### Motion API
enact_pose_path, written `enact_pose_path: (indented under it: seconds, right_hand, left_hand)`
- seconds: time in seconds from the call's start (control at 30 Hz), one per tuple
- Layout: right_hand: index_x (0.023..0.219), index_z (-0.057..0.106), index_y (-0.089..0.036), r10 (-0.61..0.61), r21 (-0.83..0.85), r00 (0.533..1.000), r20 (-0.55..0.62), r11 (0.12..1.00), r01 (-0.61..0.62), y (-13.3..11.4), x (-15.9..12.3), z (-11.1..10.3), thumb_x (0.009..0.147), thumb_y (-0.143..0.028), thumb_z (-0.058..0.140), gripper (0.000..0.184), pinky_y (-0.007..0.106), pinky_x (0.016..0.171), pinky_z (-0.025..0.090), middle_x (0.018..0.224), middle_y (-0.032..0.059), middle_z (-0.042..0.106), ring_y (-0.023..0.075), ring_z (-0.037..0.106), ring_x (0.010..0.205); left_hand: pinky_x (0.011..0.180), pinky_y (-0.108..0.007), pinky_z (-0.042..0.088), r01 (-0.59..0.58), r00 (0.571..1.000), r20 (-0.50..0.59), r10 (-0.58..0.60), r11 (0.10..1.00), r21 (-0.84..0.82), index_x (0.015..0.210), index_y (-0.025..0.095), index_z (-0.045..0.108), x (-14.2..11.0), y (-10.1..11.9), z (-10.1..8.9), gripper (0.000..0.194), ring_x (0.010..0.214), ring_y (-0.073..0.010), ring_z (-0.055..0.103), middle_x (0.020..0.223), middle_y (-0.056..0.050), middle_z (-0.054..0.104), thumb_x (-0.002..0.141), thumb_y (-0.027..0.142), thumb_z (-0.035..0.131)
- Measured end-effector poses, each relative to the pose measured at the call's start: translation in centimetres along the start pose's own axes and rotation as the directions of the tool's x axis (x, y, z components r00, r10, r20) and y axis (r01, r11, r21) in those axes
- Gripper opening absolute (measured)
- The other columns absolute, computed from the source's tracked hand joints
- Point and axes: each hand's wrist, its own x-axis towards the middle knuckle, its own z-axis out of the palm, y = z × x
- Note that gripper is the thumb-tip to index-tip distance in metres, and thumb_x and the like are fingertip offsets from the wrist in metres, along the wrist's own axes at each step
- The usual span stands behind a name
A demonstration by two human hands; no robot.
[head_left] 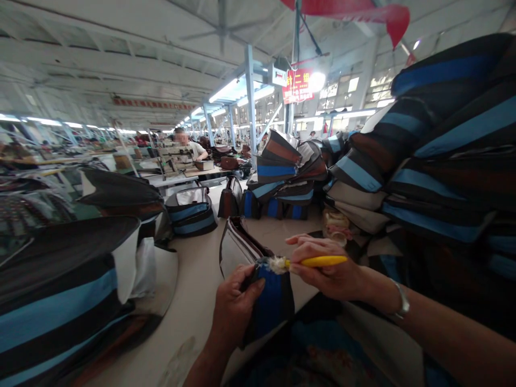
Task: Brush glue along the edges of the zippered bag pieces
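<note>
My right hand (pixel 326 269) is closed around the yellow handle of a brush (pixel 318 261), its pale, ragged bristles pointing left. Those bristles touch the top edge of a black and blue bag piece (pixel 269 301), which stands on the white table in front of me. Pinched between the thumb and fingers of my left hand (pixel 237 298) is the near top corner of that piece, close to the bristles. The piece's light inner side and open top edge run away from me. Part of its lower edge is hidden behind my left hand.
Stacked bag pieces (pixel 439 177) rise high on the right. More large bag pieces (pixel 60 290) lie at the left, and smaller ones (pixel 274 207) stand at the table's back. A stained container (pixel 337 227) sits beyond my right hand. A person (pixel 197 149) works further off.
</note>
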Motion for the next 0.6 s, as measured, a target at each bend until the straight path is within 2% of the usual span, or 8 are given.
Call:
enact_pose_path:
  seconds: [0.07,0.13,0.2,0.3,0.37,0.4,0.53,0.6]
  right_hand:
    - [0.091,0.059,-0.022,0.033,0.006,0.999,0.000,0.999,-0.033,0.4,-0.3,0.1,0.094,-0.019,0.057,0.004,0.043,0.095,0.054,0.079,0.0001,0.065,0.0197,0.067,0.090]
    - [0.088,0.058,-0.022,0.106,-0.009,0.993,-0.052,0.994,-0.106,0.7,-0.3,-0.3,0.094,-0.020,0.058,0.005,0.043,0.096,0.053,0.078,0.0000,0.064,0.0199,0.066,0.089]
    - [0.088,0.059,-0.022,0.164,-0.001,0.979,-0.118,0.986,-0.165,0.4,0.1,-1.0,0.093,-0.021,0.060,0.005,0.042,0.094,0.053,0.079,0.0005,0.063,0.0213,0.065,0.094]
    - [0.088,0.059,-0.023,0.232,0.064,0.958,-0.168,0.972,-0.224,-0.7,1.1,-1.7,0.093,-0.024,0.060,0.006,0.038,0.091,0.053,0.083,0.0002,0.063,0.0208,0.065,0.097]
    - [0.086,0.058,-0.023,0.245,0.103,0.956,-0.160,0.968,-0.231,-1.3,1.7,-1.4,0.094,-0.025,0.058,0.009,0.036,0.089,0.052,0.082,-0.0005,0.062,0.0192,0.065,0.092]
    - [0.085,0.057,-0.023,0.240,0.111,0.961,-0.136,0.968,-0.226,-1.5,1.9,-1.1,0.095,-0.026,0.057,0.011,0.035,0.087,0.052,0.081,-0.0008,0.061,0.0181,0.065,0.087]
    - [0.075,0.052,-0.020,0.161,-0.043,0.982,0.099,0.987,-0.158,-1.0,2.0,-0.1,0.093,-0.025,0.052,0.019,0.032,0.069,0.049,0.066,-0.0011,0.054,0.0156,0.055,0.063]
    - [0.071,0.048,-0.021,0.139,-0.153,0.977,0.164,0.982,-0.114,-0.8,1.9,-0.2,0.091,-0.023,0.051,0.021,0.032,0.067,0.047,0.062,-0.0012,0.051,0.0154,0.052,0.060]
  left_hand:
    - [0.078,-0.028,0.050,-0.075,0.997,-0.024,0.079,0.990,0.121,0.099,0.021,0.068,0.0,0.2,0.1,0.017,0.085,-0.0169,0.063,0.091,-0.002,0.064,0.090,0.032,0.059]
    - [0.077,-0.028,0.051,-0.204,0.973,-0.046,0.228,0.931,0.301,0.100,0.020,0.067,-0.1,0.3,0.5,0.015,0.083,-0.0160,0.062,0.090,-0.003,0.063,0.092,0.027,0.056]
    - [0.073,-0.028,0.052,-0.360,0.901,-0.028,0.434,0.781,0.510,0.103,0.018,0.064,-0.2,0.4,1.0,0.017,0.081,-0.0164,0.061,0.090,-0.005,0.062,0.093,0.022,0.052]
    - [0.066,-0.028,0.052,-0.513,0.744,0.103,0.660,0.465,0.722,0.101,0.015,0.061,-0.3,0.5,2.1,0.015,0.077,-0.0176,0.058,0.083,-0.007,0.061,0.093,0.016,0.049]
    - [0.064,-0.028,0.053,-0.567,0.676,0.192,0.711,0.336,0.752,0.098,0.015,0.060,-0.3,0.7,2.8,0.013,0.074,-0.0175,0.056,0.080,-0.007,0.061,0.092,0.013,0.049]
    - [0.064,-0.028,0.053,-0.584,0.660,0.224,0.717,0.301,0.754,0.097,0.014,0.060,-0.3,0.8,3.1,0.013,0.073,-0.0173,0.056,0.081,-0.007,0.061,0.092,0.012,0.049]
    - [0.064,-0.030,0.055,-0.621,0.641,0.310,0.702,0.237,0.747,0.098,0.013,0.060,-0.4,0.8,3.8,0.014,0.074,-0.0186,0.056,0.083,-0.008,0.060,0.090,0.009,0.049]
    - [0.065,-0.032,0.056,-0.642,0.637,0.337,0.694,0.234,0.730,0.099,0.011,0.060,-0.7,0.7,4.0,0.014,0.076,-0.0201,0.055,0.085,-0.009,0.060,0.088,0.009,0.051]
